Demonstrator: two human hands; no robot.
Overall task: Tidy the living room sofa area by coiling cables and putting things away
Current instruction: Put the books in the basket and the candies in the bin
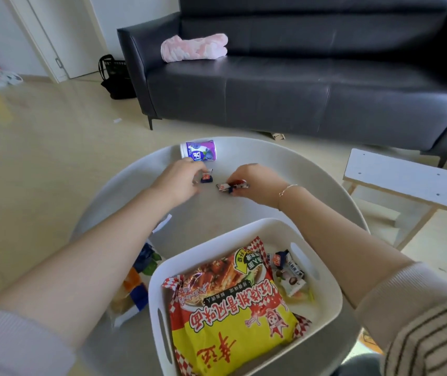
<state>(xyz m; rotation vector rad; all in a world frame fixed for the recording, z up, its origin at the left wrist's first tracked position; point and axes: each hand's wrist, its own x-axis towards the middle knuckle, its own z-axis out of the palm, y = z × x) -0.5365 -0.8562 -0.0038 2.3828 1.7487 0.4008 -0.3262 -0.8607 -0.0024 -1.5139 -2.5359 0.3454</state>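
Here, on the round, smooth grey table [311,185]: left hand [181,180] pinches a small dark crinkled candy [206,177]; right hand [254,183] grips a white twisted wrapper [223,187]. White plastic basket [322,302] near the table's front edge holds a glossy yellow-red noodle pack [230,321]. A purple cup [199,151] lies tipped just beyond the left hand.

Noodle packet [233,316]: large red Chinese characters, upside down to the camera, "幸运" at the near end.
Purple cup [199,152]: label unreadable.
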